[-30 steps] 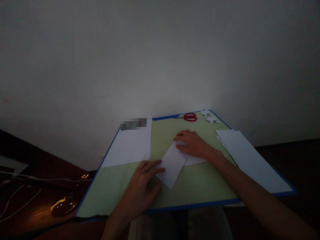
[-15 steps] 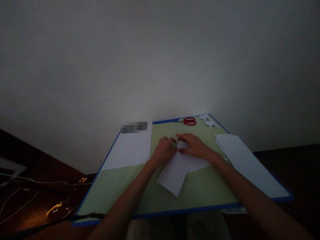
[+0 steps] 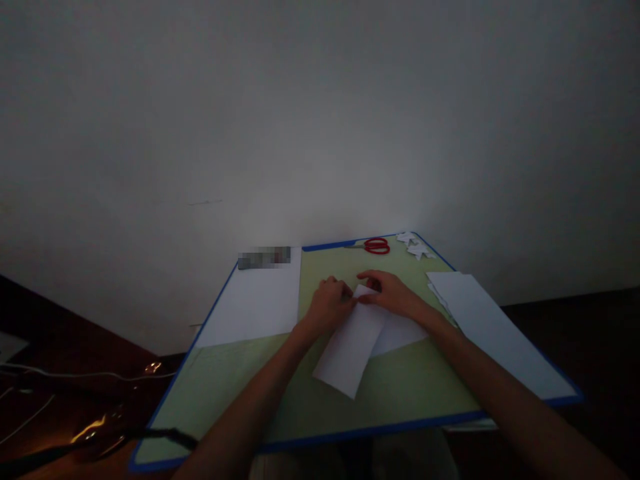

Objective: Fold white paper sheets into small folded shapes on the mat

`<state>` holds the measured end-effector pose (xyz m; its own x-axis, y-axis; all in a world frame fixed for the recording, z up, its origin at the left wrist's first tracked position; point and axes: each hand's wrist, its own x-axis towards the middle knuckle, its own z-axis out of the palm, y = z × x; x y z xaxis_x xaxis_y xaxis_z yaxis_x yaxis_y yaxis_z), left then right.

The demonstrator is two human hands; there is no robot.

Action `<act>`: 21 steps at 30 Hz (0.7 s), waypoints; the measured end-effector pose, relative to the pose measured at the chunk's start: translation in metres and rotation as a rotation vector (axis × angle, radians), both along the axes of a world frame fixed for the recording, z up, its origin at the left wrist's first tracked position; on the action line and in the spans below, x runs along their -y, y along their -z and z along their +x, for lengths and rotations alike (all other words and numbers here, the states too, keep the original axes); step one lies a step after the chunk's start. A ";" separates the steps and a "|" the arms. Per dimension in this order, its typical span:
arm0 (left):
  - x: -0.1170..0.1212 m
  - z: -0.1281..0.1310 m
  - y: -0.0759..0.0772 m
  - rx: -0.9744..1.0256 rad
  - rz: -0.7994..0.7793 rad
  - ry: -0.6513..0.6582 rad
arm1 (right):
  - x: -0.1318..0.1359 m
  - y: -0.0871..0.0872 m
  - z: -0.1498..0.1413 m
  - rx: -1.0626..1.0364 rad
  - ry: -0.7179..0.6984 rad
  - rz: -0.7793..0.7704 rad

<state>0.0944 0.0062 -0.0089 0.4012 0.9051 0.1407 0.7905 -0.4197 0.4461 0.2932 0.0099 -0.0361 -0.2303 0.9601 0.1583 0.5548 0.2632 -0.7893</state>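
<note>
A folded sheet of white paper (image 3: 353,353) lies aslant at the middle of the table, one flap reaching toward the front edge and another part spreading to the right beneath my right forearm. At its far end my left hand (image 3: 333,300) pinches the paper's left edge, fingers curled. Opposite it, my right hand (image 3: 387,292) grips the same far corner between thumb and bent fingers. The two thumbs nearly meet at the top of the fold. Behind the hands lie red-handled scissors (image 3: 375,246), closed.
A white sheet (image 3: 250,300) covers the table's back left, with a blurred-out flat object (image 3: 265,257) on it. At the right lies a stack of white paper (image 3: 495,327). Cut paper stars (image 3: 417,250) sit in the far right corner. The green tabletop (image 3: 225,380) has blue edging, against a wall.
The folded flap has shifted slightly, with more of the layer beneath showing at its right. My right fingers have lifted and curled more. The view has tilted a little.
</note>
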 end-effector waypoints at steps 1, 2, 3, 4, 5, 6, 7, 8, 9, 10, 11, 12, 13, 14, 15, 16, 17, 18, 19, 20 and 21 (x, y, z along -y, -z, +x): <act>0.000 0.000 0.001 -0.002 -0.007 -0.015 | 0.000 0.000 0.000 -0.030 -0.007 0.000; 0.000 0.000 0.001 0.012 -0.028 -0.024 | 0.000 -0.001 0.000 -0.052 -0.010 0.015; -0.001 0.000 0.001 0.047 -0.063 -0.023 | 0.000 -0.003 0.000 -0.066 -0.011 0.042; -0.002 -0.001 0.000 0.103 -0.105 -0.015 | 0.000 -0.005 -0.001 -0.076 -0.016 0.074; -0.004 -0.002 -0.001 0.176 -0.151 0.000 | -0.001 -0.008 -0.002 -0.089 -0.024 0.104; -0.006 -0.003 -0.003 0.259 -0.196 0.020 | -0.002 -0.012 -0.003 -0.107 -0.039 0.126; -0.009 -0.004 -0.006 0.346 -0.234 0.040 | -0.003 -0.017 -0.004 -0.128 -0.059 0.134; -0.012 -0.005 -0.009 0.431 -0.264 0.058 | -0.005 -0.022 -0.005 -0.150 -0.078 0.133; -0.015 -0.006 -0.013 0.508 -0.288 0.073 | -0.008 -0.027 -0.007 -0.169 -0.094 0.129; -0.018 -0.008 -0.017 0.576 -0.308 0.083 | -0.012 -0.032 -0.009 -0.181 -0.104 0.132; -0.020 -0.009 -0.021 0.628 -0.321 0.084 | -0.016 -0.037 -0.011 -0.181 -0.112 0.138; -0.023 -0.011 -0.025 0.666 -0.322 0.078 | -0.021 -0.042 -0.013 -0.173 -0.118 0.145; -0.024 -0.013 -0.029 0.688 -0.316 0.071 | -0.024 -0.047 -0.016 -0.162 -0.124 0.151; -0.026 -0.015 -0.031 0.699 -0.304 0.067 | -0.028 -0.050 -0.019 -0.148 -0.132 0.159; -0.027 -0.018 -0.033 0.704 -0.290 0.063 | -0.031 -0.053 -0.021 -0.134 -0.142 0.167; -0.027 -0.020 -0.033 0.703 -0.275 0.059 | -0.033 -0.054 -0.024 -0.121 -0.154 0.176; -0.027 -0.023 -0.032 0.700 -0.263 0.054 | -0.034 -0.053 -0.026 -0.109 -0.168 0.184; -0.027 -0.025 -0.030 0.692 -0.255 0.042 | -0.034 -0.051 -0.028 -0.099 -0.179 0.193; -0.026 -0.027 -0.027 0.682 -0.248 0.026 | -0.034 -0.049 -0.029 -0.090 -0.186 0.201; -0.026 -0.029 -0.024 0.672 -0.245 0.011 | -0.034 -0.046 -0.030 -0.085 -0.186 0.205; -0.025 -0.030 -0.021 0.661 -0.244 0.000 | -0.033 -0.042 -0.030 -0.082 -0.183 0.205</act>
<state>0.0646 0.0312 0.0119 0.3015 0.9419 0.1483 0.3213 -0.2468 0.9143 0.2631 0.0434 0.0060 -0.3752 0.8499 0.3700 0.4198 0.5116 -0.7497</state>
